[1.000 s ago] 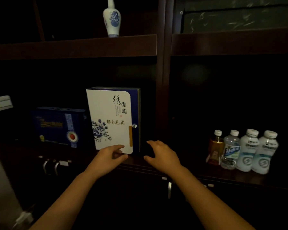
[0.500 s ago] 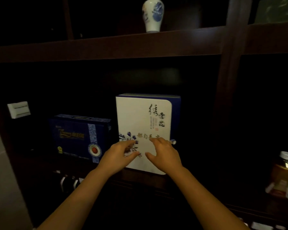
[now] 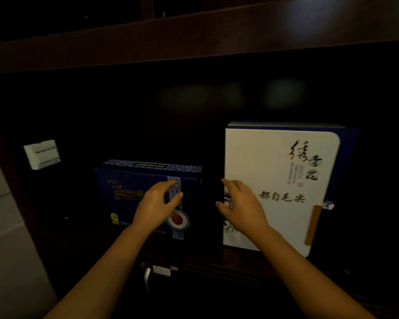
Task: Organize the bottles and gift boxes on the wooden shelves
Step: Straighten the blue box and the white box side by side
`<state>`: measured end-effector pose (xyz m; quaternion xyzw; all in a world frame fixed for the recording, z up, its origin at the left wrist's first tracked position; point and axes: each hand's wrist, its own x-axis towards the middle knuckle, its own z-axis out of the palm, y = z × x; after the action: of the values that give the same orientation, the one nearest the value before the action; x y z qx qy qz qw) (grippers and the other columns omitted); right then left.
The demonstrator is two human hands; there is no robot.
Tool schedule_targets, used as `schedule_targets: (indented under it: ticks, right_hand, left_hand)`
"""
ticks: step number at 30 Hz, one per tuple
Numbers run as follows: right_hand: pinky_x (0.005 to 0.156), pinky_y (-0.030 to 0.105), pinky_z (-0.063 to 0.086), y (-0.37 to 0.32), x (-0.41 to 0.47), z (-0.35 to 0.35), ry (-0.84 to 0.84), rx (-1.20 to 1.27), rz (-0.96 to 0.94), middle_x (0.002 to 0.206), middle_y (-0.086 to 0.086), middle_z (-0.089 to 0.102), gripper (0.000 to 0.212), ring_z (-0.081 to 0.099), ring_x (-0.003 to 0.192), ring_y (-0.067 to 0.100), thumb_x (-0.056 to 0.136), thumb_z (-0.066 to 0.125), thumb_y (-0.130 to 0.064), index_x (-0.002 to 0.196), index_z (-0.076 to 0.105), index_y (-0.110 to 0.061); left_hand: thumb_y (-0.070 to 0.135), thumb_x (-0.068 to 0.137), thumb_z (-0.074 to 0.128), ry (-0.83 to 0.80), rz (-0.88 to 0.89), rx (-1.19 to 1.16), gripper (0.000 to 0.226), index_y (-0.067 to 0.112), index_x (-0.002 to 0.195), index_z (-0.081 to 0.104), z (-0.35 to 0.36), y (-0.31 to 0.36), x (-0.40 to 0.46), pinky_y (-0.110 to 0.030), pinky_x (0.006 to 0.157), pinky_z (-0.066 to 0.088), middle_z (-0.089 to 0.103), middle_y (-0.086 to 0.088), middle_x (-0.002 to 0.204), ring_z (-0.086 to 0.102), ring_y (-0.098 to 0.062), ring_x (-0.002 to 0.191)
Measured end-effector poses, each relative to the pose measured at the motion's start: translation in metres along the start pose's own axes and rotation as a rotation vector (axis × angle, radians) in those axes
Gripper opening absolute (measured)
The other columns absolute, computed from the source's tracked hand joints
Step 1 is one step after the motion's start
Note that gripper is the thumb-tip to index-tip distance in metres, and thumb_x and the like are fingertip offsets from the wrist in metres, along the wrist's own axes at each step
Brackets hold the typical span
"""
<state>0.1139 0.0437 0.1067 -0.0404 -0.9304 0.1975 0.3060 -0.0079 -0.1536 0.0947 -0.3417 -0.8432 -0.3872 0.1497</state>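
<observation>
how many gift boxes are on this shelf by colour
dark blue gift box: 1
white gift box: 1
total: 2
No bottles in view.

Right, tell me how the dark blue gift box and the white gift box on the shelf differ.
The dark blue gift box is low and wide; the white gift box with black calligraphy stands taller. The blue one bears gold lettering and a red seal; the white one, blue flowers. Both stand upright on the same wooden shelf.
</observation>
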Motion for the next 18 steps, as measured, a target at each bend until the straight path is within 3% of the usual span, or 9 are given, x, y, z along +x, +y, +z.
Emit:
schedule_targets:
  ticks: [4,10,12,15,18]
  right_hand:
    - [0.106,0.033,0.033,-0.027,0.030,0.041,-0.008,0.131,0.045,0.146,0.011,0.032,0.070,0.035,0.131,0.025,0.085,0.061,-0.029,0.143,0.023,-0.019]
    - [0.111,0.036,0.027,-0.041,0.068,0.084,0.057,0.257,0.199,0.150,0.011,0.027,0.080,0.026,0.137,0.024,0.079,0.070,-0.022,0.143,0.021,-0.022]
    - [0.108,0.034,0.028,-0.038,0.073,0.093,0.080,0.270,0.270,0.148,0.010,0.032,0.081,0.030,0.135,0.024,0.077,0.071,-0.020,0.143,0.023,-0.021]
    - [0.101,0.028,0.035,-0.032,0.078,0.104,0.085,0.256,0.318,0.140,0.012,0.043,0.076,0.042,0.127,0.024,0.077,0.071,-0.015,0.141,0.029,-0.022]
    - [0.089,0.018,0.039,-0.027,0.082,0.109,0.099,0.265,0.333,0.133,0.009,0.052,0.070,0.052,0.115,0.020,0.079,0.068,-0.011,0.138,0.034,-0.025]
  left_hand:
    - [0.035,0.087,0.057,0.084,0.019,0.073,0.056,0.020,0.137,0.038,-0.030,-0.057,0.031,-0.039,0.106,0.036,0.041,-0.007,0.144,0.039,-0.025,0.130]
    - [0.031,0.075,0.072,0.156,-0.152,0.251,0.079,0.019,0.141,0.030,-0.090,-0.149,0.082,-0.049,0.112,0.030,0.023,-0.014,0.152,0.025,-0.033,0.138]
    - [0.027,0.070,0.077,0.162,-0.240,0.201,0.089,0.018,0.143,0.026,-0.105,-0.175,0.095,-0.052,0.112,0.028,0.018,-0.018,0.153,0.019,-0.035,0.140]
    - [0.019,0.066,0.081,0.045,-0.296,0.108,0.098,0.016,0.144,0.022,-0.113,-0.205,0.112,-0.055,0.110,0.031,0.019,-0.021,0.152,0.022,-0.038,0.138]
    - [0.020,0.062,0.083,-0.026,-0.307,0.116,0.095,0.019,0.141,0.031,-0.111,-0.221,0.119,-0.052,0.109,0.033,0.021,-0.023,0.148,0.026,-0.039,0.135]
